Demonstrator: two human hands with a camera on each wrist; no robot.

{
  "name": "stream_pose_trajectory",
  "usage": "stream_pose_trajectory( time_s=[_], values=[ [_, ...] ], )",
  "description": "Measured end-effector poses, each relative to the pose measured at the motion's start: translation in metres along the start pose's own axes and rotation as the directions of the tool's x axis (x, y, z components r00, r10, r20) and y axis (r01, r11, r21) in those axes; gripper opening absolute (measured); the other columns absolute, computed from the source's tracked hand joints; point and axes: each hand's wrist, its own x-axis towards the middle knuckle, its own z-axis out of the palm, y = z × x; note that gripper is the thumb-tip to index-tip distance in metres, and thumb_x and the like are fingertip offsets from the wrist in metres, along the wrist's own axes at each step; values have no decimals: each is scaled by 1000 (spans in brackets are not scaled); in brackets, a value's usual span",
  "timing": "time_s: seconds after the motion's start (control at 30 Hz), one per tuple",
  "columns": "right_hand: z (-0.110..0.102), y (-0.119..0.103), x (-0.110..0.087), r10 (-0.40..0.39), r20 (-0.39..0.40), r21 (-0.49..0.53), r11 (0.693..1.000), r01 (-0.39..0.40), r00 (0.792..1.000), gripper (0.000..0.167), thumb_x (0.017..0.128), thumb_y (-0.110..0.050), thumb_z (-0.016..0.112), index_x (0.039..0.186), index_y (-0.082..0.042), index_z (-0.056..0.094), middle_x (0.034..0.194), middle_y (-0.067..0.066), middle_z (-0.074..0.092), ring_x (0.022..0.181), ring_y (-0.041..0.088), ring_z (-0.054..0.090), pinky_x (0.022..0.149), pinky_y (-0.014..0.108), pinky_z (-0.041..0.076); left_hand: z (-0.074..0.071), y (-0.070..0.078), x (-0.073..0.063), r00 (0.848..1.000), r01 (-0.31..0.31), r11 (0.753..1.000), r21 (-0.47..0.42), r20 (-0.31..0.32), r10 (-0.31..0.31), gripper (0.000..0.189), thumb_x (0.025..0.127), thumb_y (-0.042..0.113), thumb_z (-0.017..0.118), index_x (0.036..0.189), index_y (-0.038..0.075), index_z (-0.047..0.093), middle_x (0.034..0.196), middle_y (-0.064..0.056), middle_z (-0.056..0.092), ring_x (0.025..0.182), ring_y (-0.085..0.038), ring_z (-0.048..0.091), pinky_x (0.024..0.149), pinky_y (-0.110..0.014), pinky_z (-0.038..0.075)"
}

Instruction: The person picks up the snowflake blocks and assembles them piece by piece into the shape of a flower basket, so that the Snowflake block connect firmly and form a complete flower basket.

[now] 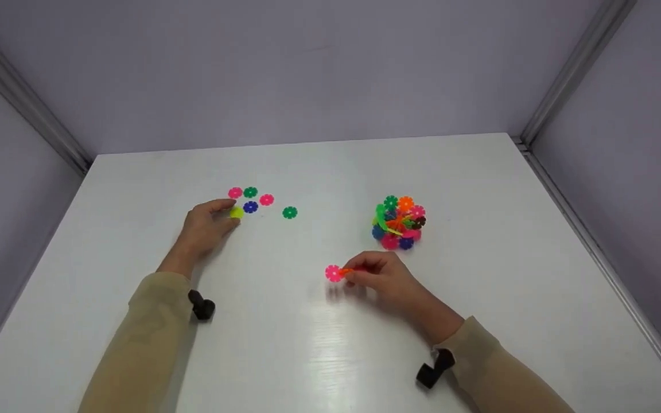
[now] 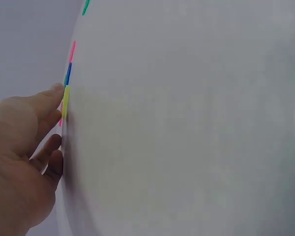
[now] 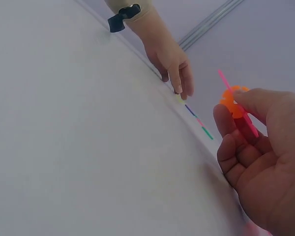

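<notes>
A yellow notched plastic disc (image 1: pixel 237 213) lies on the table, between the thumb and forefinger of my left hand (image 1: pixel 207 229). Its fingertips are spread at the disc's edge; whether they press on it is hard to see. My right hand (image 1: pixel 382 275) is raised over the table and pinches an orange notched disc (image 3: pixel 231 105) with pink discs (image 1: pixel 334 273) fitted to it. Beyond my left fingers lie a blue disc (image 1: pixel 251 207), two pink discs (image 1: pixel 267 199) and two green discs (image 1: pixel 290 213), all flat.
A ball-like cluster of many-coloured notched discs (image 1: pixel 399 223) stands beyond my right hand. The white table (image 1: pixel 330 166) meets pale walls at the back and sides, with metal rails (image 1: pixel 600 252) along the corners. Black wrist mounts (image 1: pixel 435 368) sit at the sleeves.
</notes>
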Motion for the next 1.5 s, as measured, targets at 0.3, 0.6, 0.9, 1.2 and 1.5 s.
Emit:
stream_pose_trajectory(
  time_s=[0.3, 0.6, 0.9, 1.2, 1.5],
  values=[
    [-2, -1, 2, -17, -1, -10, 1000, 17, 1000, 14, 102, -17, 74, 112, -9, 79, 105, 16, 76, 100, 35, 71, 86, 32, 59, 13, 10, -7, 1000, -14, 1000, 1, -8, 14, 53, 105, 9, 66, 155, 16, 53, 145, -14, 54, 138, -34, 48, 120, -47, 40],
    [-9, -2, 5, -72, -10, 3, 997, 72, 997, 14, 103, -11, 71, 111, -2, 78, 106, 16, 77, 102, 32, 71, 90, 34, 59, 53, 45, -55, 997, -60, 991, -120, 39, 65, 34, 100, 14, 75, 134, 15, 73, 123, -4, 67, 115, -25, 58, 101, -36, 54],
    [-8, -1, 3, -61, -48, -22, 998, 59, 997, 13, 101, -16, 74, 111, -8, 80, 111, 12, 77, 107, 32, 68, 90, 34, 60, 102, 82, -110, 956, -250, 925, -285, 82, 283, 21, 96, 10, 80, 117, 11, 82, 110, -2, 78, 96, -19, 74, 86, -28, 61],
    [-3, 1, 3, -82, -69, -20, 997, 81, 994, 14, 101, -14, 74, 111, -6, 80, 111, 13, 77, 108, 33, 70, 91, 35, 61, 123, 86, -129, 929, -349, 882, -317, 11, 371, 11, 95, 10, 80, 106, 11, 82, 100, 0, 78, 88, -18, 73, 82, -28, 62],
    [1, 0, 3, -71, -113, -14, 997, 70, 991, 13, 100, -16, 77, 109, -8, 80, 110, 11, 78, 107, 32, 70, 88, 33, 61, 133, 86, -137, 915, -399, 872, -283, -59, 399, 7, 96, 15, 82, 102, 12, 84, 96, 4, 80, 84, -12, 74, 80, -28, 62]
  ],
)
